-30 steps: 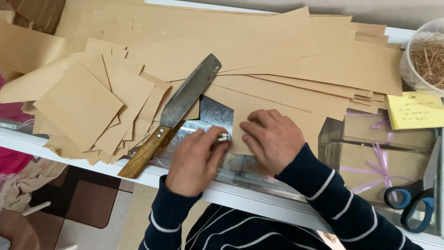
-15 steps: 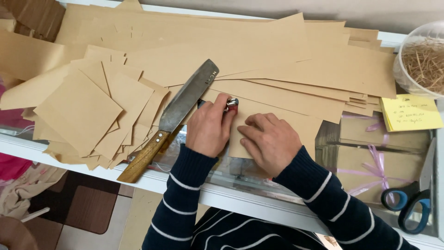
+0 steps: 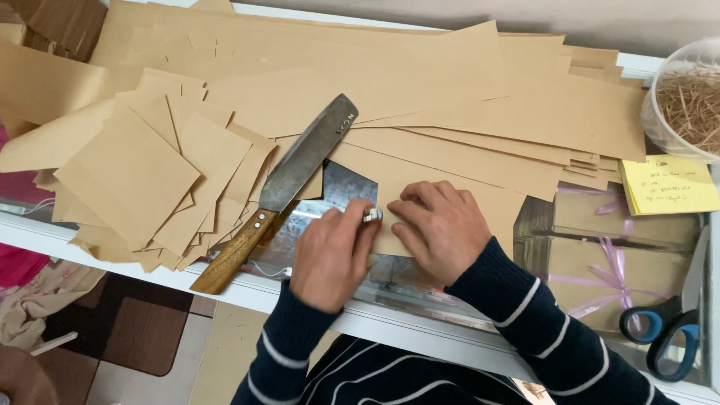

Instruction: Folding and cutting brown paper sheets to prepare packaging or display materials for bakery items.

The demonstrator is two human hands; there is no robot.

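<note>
Head view, looking straight down on a worktop heaped with tan paper. The left hand (image 3: 330, 255) is curled nearly closed, thumb and fingers pinched on a small metal tool (image 3: 372, 214) whose silvery tip shows at the hand's 1 o'clock. The tool's tip meets the near edge of a long brown paper sheet (image 3: 450, 184). The right hand (image 3: 441, 229) lies open and flat on that same sheet, fingers spread toward 10 o'clock, holding nothing — just pressing down.

At 10 o'clock from the left hand lies a cleaver (image 3: 289, 176) with a wooden handle, blade slanted up to 1 o'clock, partly over a stack of cut paper squares (image 3: 142, 180). At 3 o'clock from the right hand sit a yellow note pad (image 3: 671, 186) and, nearer 4 o'clock, blue-handled scissors (image 3: 667, 330). A clear bowl of straw (image 3: 686, 101) stands at 2 o'clock.
</note>
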